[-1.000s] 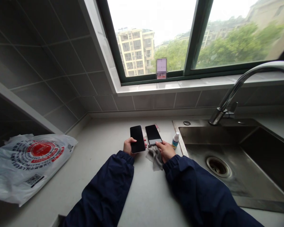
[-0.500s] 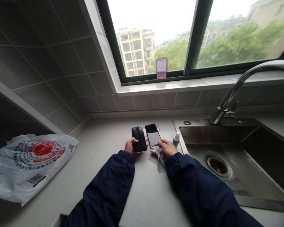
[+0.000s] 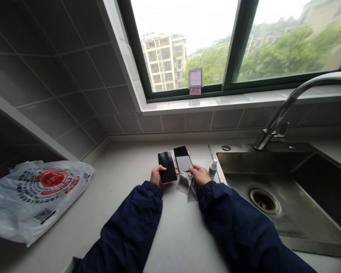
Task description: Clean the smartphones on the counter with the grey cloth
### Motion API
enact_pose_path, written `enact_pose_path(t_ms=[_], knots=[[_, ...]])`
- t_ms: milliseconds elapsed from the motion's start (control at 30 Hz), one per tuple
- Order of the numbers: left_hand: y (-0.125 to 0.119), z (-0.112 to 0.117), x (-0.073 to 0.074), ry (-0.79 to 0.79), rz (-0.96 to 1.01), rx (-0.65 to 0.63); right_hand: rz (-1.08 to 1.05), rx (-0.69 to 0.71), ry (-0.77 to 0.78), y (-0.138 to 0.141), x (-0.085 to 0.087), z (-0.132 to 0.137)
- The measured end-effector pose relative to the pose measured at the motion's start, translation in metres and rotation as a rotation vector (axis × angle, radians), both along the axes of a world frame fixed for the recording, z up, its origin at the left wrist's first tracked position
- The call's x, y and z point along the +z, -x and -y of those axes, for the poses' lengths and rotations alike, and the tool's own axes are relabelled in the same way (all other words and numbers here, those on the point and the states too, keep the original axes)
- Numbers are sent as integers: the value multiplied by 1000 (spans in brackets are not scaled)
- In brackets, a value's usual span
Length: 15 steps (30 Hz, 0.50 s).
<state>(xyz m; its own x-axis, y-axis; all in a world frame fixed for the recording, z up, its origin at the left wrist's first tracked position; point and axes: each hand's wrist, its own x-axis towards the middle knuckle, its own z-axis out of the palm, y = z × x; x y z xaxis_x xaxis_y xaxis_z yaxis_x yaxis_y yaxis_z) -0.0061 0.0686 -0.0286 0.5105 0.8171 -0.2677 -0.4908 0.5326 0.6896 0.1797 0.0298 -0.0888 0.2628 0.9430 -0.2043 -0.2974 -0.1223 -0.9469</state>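
My left hand (image 3: 157,175) is closed around a smartphone (image 3: 167,167) with a dark screen and pale edge, its thumb resting on the glass. Just to the right, my right hand (image 3: 199,174) grips a second smartphone (image 3: 183,159) by its lower right corner. That phone's screen is black at the top and reflects light grey lower down. A crumpled grey cloth (image 3: 187,184) hangs below it by the right hand's fingers; whether the fingers also pinch it I cannot tell. A small white-capped bottle (image 3: 213,169) stands right of my right hand, by the sink.
A stainless sink (image 3: 299,242) with a chrome faucet (image 3: 275,113) is at the right. On the left, a white plastic bag (image 3: 14,216) with red and black print lies on the counter (image 3: 122,159). Behind are a tiled wall and a window sill (image 3: 170,107).
The right hand's phone has shifted slightly up and left, and the cloth has moved up with it. The left hand's phone has hardly moved.
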Motion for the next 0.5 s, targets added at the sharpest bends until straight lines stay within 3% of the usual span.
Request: enact_pose_path(t_ms=[500], knots=[[-1,-3,1,10,113,96,86,-1,146,-10,10,13]])
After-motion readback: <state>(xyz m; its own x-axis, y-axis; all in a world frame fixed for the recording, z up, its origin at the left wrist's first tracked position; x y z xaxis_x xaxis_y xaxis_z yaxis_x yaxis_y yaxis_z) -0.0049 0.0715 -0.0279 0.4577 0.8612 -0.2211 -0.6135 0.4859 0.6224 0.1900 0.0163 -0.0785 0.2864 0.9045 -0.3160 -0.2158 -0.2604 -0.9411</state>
